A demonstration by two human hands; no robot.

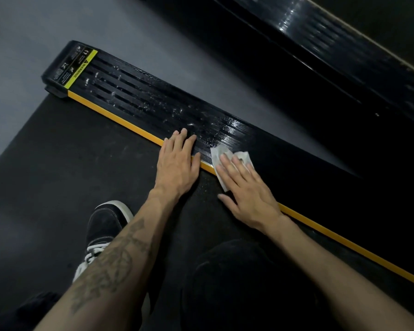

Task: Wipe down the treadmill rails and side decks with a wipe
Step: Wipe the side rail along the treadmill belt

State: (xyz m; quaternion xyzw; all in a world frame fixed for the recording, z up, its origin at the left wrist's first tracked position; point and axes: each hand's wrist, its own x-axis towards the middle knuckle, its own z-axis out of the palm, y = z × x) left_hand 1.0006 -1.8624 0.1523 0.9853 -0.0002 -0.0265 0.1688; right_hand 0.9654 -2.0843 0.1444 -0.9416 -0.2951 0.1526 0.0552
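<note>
Though crumpled, white wipe point(227, 161) underhand.

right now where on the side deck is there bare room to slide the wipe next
The ribbed side deck lies bare from the left hand up to the warning label, still streaked with white residue. It is crowded where the right hand presses the wipe, close beside the left hand.

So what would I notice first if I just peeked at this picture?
Probably the right hand pressing a white wipe flat on the black ribbed side deck, mid-picture. The left hand rests beside it across the orange strip. At the deck's far end, upper left, sits a bright yellow warning label.
</note>
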